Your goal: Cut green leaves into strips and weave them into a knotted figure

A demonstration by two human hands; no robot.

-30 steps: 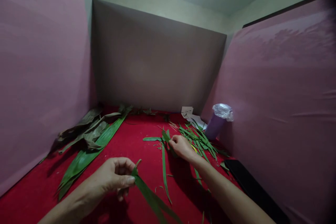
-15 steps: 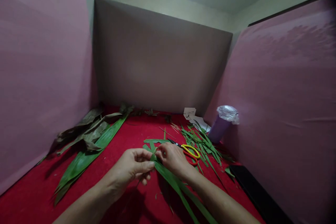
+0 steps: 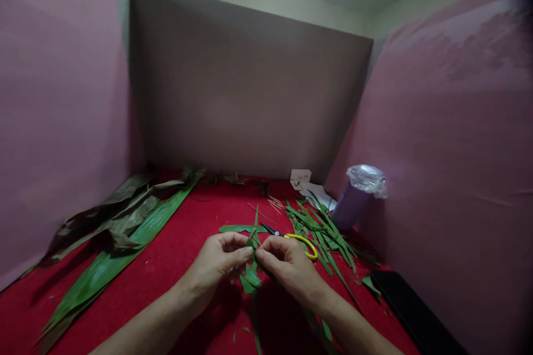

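Hands, left (image 3: 212, 266) and right (image 3: 293, 272), clamped on a green leaf (image 3: 250, 243); beyond, a white card (image 3: 298, 174), writing illegible.

The hands (image 3: 213, 264) partly hide the green leaf (image 3: 250, 243) between them; right of them, a black slab (image 3: 416, 310) runs off the bottom edge; beyond, writing on a white card (image 3: 298, 177) is illegibly small.

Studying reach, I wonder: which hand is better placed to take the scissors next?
Likely the right hand, nearer the scissors, whose yellow handle lies beyond it. The left hand is farther; both touch leaf.
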